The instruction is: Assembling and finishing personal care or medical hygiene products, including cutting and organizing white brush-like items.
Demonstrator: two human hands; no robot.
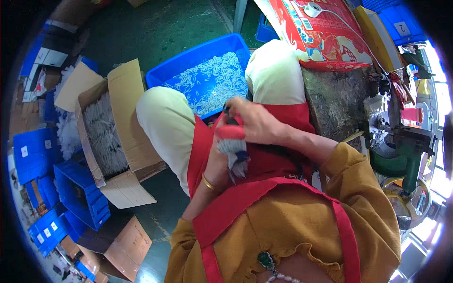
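Observation:
Over my lap, my left hand (pixel 216 165) is closed round a bundle of thin grey-white pieces (pixel 234 150), whose loose ends point down toward my apron. My right hand (pixel 258 121) reaches across from the right, with its fingers curled in at the top of the bundle. A red and black thing (pixel 231 131) shows between the two hands; its kind is too blurred to tell. Just beyond my hands, a blue plastic bin (pixel 158 75) stands between my knees, with many small pale pieces (pixel 214 80) spread over its bottom.
Left of my knee stands an open cardboard box (pixel 126 94) packed with long thin pale pieces (pixel 101 134). Blue crates (pixel 82 193) and another carton (pixel 127 247) lie farther left. On the right are a dark workbench (pixel 330 101), a red printed box (pixel 325 42) and a green machine (pixel 408 165).

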